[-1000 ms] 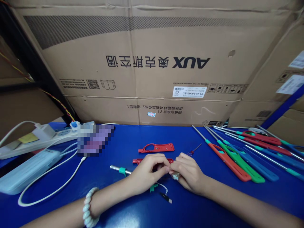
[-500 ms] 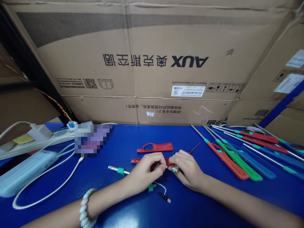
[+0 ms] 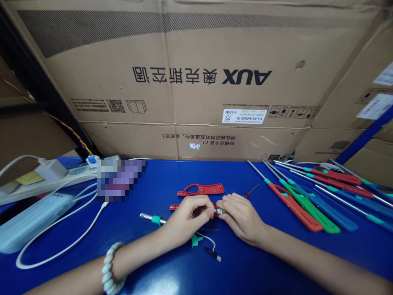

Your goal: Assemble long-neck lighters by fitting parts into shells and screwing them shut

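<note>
My left hand (image 3: 192,219) is closed in a pinch, thumb against forefinger, on a tiny pale piece (image 3: 214,210). Facing it closely, my right hand (image 3: 241,217) has its fingers wrapped around a small part with a pale, whitish-green end (image 3: 220,211); the rest of it is hidden. Under the fingers lies a red lighter handle half (image 3: 175,207), partly covered. Another red handle half (image 3: 211,189) is just behind. A metal lighter tube (image 3: 146,216) with a green collar (image 3: 156,220) rests left of my left hand. Below the hands are a green trigger piece (image 3: 195,240) and a black igniter (image 3: 212,253) with white wire.
A screwdriver (image 3: 252,189) lies beyond my right hand. Several assembled long lighters, including an orange one (image 3: 294,209) and a green one (image 3: 321,219), spread across the right. At left are a power bank (image 3: 37,221), cables and a power strip (image 3: 82,180). Cardboard (image 3: 184,41) stands behind.
My right hand has shifted slightly left, and the pale end in it has come closer to the piece in my left fingertips. The parts on the table stay put.
</note>
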A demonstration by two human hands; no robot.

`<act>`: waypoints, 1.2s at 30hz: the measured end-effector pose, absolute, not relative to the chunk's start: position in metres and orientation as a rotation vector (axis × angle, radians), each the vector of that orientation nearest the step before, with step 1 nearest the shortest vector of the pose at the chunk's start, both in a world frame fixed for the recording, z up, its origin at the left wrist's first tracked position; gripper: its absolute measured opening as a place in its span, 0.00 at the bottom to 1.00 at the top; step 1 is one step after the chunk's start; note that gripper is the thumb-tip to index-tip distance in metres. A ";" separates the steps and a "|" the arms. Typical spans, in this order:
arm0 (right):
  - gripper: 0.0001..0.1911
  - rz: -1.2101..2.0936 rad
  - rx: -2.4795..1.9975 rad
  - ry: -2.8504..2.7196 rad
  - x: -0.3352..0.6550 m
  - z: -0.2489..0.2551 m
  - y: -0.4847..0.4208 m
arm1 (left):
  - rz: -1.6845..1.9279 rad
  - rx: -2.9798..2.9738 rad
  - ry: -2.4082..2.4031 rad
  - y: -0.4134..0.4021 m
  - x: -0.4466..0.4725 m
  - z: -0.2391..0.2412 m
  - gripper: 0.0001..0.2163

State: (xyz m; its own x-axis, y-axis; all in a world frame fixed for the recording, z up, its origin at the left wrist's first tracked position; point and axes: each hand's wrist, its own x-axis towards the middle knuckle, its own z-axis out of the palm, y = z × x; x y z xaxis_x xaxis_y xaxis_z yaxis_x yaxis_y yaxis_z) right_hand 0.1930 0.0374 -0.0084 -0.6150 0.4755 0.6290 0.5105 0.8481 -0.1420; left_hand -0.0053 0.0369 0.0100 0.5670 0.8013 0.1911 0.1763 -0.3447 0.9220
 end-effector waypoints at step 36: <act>0.22 -0.380 -0.755 -2.377 0.190 -0.015 0.037 | 0.806 2.338 0.833 0.034 -0.008 0.017 0.11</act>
